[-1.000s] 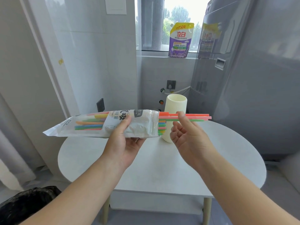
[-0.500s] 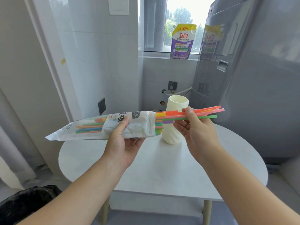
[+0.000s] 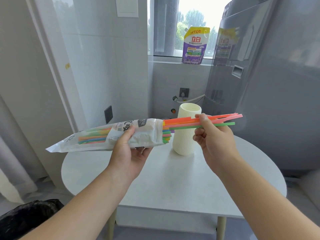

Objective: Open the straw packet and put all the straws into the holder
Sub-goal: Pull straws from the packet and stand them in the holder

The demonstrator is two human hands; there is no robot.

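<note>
Right hand (image 3: 214, 141): thumb on top, fingers (image 3: 199, 135) curled beneath, pinching a thin bundle of pulled straws (image 3: 225, 124). Colours are red-orange, orange, pink and green. They overlap, so no count is readable. The bundle lies close to horizontal, rising slightly to the right. Its free ends stick out past the hand. The opposite ends reach the open mouth of the straw packet (image 3: 69, 142); crumpled film hides how far inside they go.

Left hand (image 3: 128, 153): thumb pressed on the packet's front, fingers wrapped under it with only the tips showing below the lower edge. The packet is held in the air over the left part of the bench (image 3: 173, 179), mouth to the right, sealed end lower left.

Packed straws (image 3: 91, 138): green, blue, orange and yellow lengths show through the clear film. Their middle is covered by the white printed label and the thumb. Short stubs poke out at the mouth.

Holder (image 3: 183, 141): cream, ribbed, upright on the bench between the two hands, behind the pulled straws, which cross its upper part. Its interior below the rim is out of sight.

Periphery: purple pouch (image 3: 194, 45) on the window sill. Grey appliance (image 3: 277, 84) to the right, cut off by the frame. Black bag (image 3: 26, 217) lower left, also cut off. Both forearms run off the bottom edge.
</note>
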